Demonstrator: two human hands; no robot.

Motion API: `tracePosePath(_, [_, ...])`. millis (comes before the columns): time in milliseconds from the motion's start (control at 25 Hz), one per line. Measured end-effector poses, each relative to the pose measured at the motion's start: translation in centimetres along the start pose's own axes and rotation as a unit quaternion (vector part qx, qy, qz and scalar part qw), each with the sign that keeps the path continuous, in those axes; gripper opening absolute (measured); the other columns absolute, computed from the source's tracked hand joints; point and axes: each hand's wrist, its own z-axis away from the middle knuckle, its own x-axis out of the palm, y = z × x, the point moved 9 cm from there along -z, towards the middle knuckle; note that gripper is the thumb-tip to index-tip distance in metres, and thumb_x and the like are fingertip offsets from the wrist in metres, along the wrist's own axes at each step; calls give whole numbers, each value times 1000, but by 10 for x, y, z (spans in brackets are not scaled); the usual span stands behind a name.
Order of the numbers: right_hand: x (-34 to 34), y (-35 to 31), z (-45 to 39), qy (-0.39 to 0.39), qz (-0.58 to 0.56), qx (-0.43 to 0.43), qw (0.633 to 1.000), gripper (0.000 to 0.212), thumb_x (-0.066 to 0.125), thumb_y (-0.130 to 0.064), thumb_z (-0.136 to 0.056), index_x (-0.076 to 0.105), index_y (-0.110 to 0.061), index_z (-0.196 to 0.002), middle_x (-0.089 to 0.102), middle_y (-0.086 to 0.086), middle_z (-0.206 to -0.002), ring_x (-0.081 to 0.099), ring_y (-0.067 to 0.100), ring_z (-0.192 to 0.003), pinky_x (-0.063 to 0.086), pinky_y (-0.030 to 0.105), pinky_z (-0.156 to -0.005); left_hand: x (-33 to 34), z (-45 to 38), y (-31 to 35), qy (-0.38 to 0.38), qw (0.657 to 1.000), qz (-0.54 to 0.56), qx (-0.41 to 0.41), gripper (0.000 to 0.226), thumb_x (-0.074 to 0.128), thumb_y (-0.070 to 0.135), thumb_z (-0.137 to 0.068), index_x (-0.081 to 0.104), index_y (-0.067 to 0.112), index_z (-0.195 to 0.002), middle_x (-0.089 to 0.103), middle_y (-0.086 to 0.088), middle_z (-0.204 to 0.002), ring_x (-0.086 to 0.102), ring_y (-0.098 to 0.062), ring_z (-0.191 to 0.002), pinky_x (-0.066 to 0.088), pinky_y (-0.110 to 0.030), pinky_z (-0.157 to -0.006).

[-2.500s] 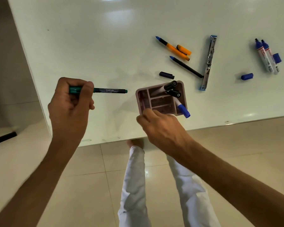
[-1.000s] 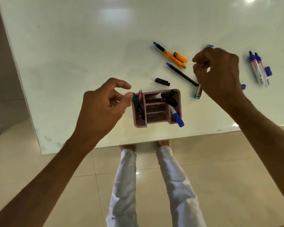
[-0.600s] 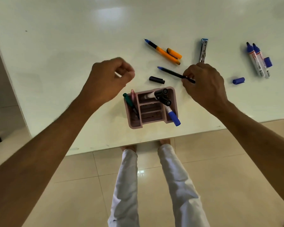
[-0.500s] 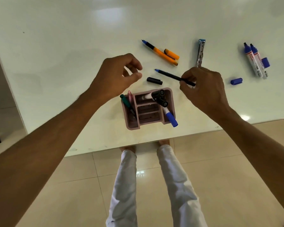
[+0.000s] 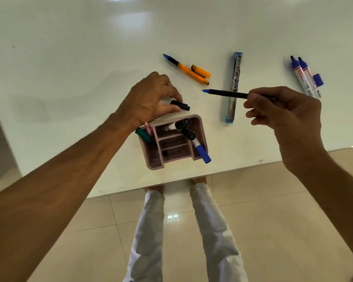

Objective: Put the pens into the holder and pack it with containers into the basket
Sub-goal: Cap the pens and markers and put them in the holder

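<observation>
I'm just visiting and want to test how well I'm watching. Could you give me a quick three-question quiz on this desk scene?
1. True or false: the right hand holds the black pen above the table.
2. What small item is the left hand pinching? A) black cap B) stapler C) orange pen
3. How many blue-capped markers lie together at the far right?

Key: 1 true; 2 A; 3 two.
</observation>
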Motion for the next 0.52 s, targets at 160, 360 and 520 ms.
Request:
tracePosePath(160, [2,-12,-2,-9,-5,-11,1000,19,75,-18,-96,77,-8,-111,80,6,-92,75,24,-79,62,34,-75,-13,15,-9,47,992,94,-75,28,73,40,-97,74,22,-119,75,7,-110,67,-7,-97,50,-20,-87])
tracePosePath(360, [23,-30,-1,-40,-28,-27,998,16,73,-18,-97,77,-10,-110,81,4,-90,75,22,-78,62,31,-74,-48,61,-10,135,947,258,-135,26,60,29,-107,70,28,-132,74,11,-106,73,-8,-93,53,-11,-87])
tracePosePath(520, [43,-42,8,-75,-30,-47,996,14,73,-18,-96,77,-13,-108,81,3,-90,75,21,-76,62,31,-72,-59,96,9,123,914,369,-119,27,56,18,-110,72,22,-132,75,8,-97,72,-9,-89,58,-25,-90])
